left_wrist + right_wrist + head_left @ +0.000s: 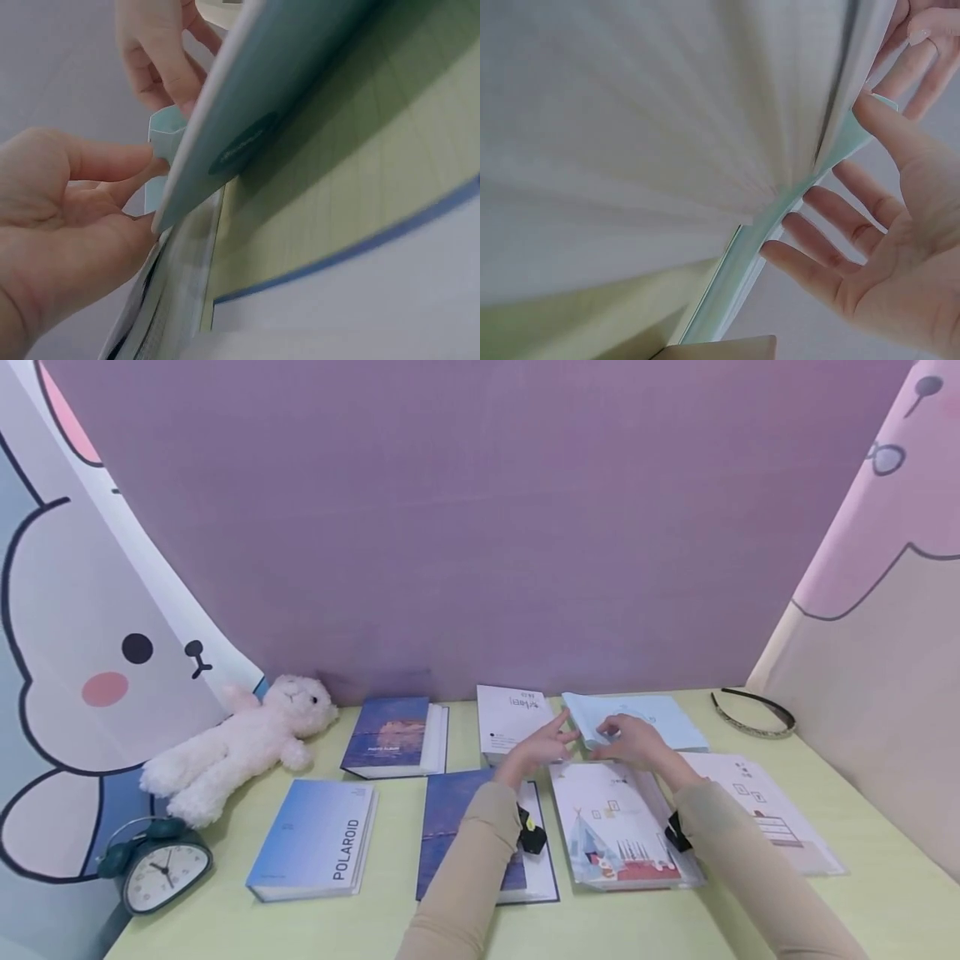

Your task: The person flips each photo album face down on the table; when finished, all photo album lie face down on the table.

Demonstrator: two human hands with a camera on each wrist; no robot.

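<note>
The light-blue album (637, 720) lies at the back of the pale green table (420, 927), its long axis running left to right, its near-left corner directly in front of both hands; the left hand (542, 745) comes at that corner from the left with fingers spread and extended, fingertips touching the cover edge; the right hand (633, 739) sits on it from the right, and from the wrist view it looks open, fingers fanned under the lifted cover, though I can't be sure it isn't nipping the corner; both hands are about equally near; counting: seven books or albums laid out, one plush bear (240, 743), one alarm clock (157, 864), one headband (753, 710)
</note>
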